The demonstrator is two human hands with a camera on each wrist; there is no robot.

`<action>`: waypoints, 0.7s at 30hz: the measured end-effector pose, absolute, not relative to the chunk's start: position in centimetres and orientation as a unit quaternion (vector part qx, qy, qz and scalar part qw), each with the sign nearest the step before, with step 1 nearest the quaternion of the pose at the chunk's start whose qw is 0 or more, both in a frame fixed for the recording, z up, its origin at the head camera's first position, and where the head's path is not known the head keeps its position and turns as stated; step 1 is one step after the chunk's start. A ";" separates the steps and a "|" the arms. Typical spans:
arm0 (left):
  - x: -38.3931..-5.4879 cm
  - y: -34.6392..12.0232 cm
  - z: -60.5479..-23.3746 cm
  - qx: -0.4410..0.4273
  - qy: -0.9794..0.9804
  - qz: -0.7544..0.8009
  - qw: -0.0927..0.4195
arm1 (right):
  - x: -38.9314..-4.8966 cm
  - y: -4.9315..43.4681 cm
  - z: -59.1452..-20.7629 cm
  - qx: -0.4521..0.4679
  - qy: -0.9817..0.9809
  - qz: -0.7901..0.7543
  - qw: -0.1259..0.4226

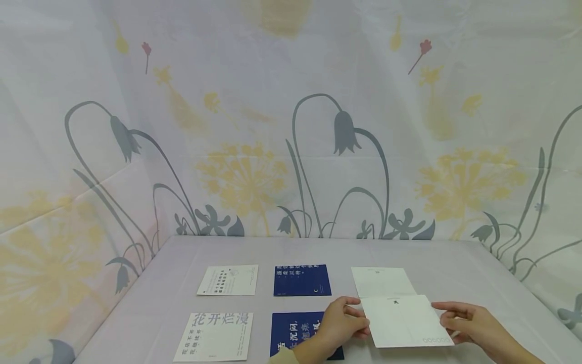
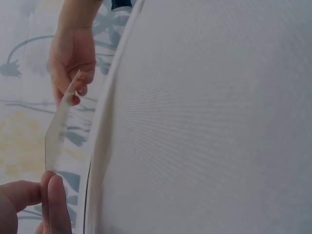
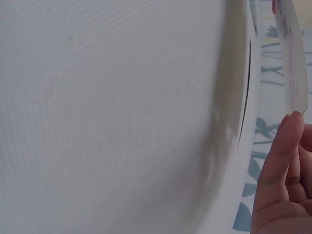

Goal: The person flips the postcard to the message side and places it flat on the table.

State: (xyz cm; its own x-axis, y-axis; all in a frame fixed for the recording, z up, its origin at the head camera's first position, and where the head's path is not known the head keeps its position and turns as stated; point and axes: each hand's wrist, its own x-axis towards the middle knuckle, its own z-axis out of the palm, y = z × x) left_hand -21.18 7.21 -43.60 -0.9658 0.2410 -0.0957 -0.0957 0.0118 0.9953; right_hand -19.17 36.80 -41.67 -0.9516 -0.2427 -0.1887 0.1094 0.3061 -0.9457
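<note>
A white postcard [image 1: 406, 323] is held up between both hands, its blank side with a small dark mark and a row of ovals facing up. My left hand [image 1: 336, 326] pinches its left edge between thumb and fingers. At the opposite edge, my right hand [image 1: 473, 326] pinches the card near its right side. In both wrist views the card [image 2: 57, 139] hangs clear of the white tabletop [image 3: 122, 107]. Just behind it lies a second white card [image 1: 384, 281], which the held one slightly overlaps in the head view. My left hand partly covers a dark blue card [image 1: 284, 333].
Another blue card [image 1: 302, 283] lies behind the covered one. On the left are a white card with small print [image 1: 229, 279] and a white card with large grey characters [image 1: 215, 338]. A flower-printed cloth [image 1: 273, 126] hangs around the table's back and sides.
</note>
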 end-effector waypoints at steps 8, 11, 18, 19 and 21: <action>-21.0 7.2 -44.2 0.057 0.698 0.704 0.120 | -19.0 36.6 -42.2 -0.031 0.815 -0.560 0.148; -20.9 7.2 -44.3 0.061 0.697 0.704 0.122 | -19.0 36.6 -42.5 -0.019 0.822 -0.548 0.152; -20.7 7.4 -44.0 0.046 0.717 0.683 0.131 | -19.1 36.4 -43.1 -0.015 0.830 -0.535 0.158; -20.7 7.5 -44.0 0.041 0.719 0.680 0.134 | -19.1 36.4 -43.1 -0.014 0.832 -0.532 0.158; -20.6 7.5 -43.9 0.033 0.723 0.676 0.141 | -19.1 36.3 -43.2 -0.013 0.835 -0.527 0.158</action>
State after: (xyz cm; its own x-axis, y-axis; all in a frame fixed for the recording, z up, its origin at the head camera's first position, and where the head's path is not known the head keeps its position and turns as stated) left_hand -20.59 7.51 -43.90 -0.9582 0.2378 -0.1592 -0.1427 0.0850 0.9861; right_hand -19.08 36.33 -43.19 -0.9500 -0.1886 -0.2490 0.1437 0.4439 -0.8845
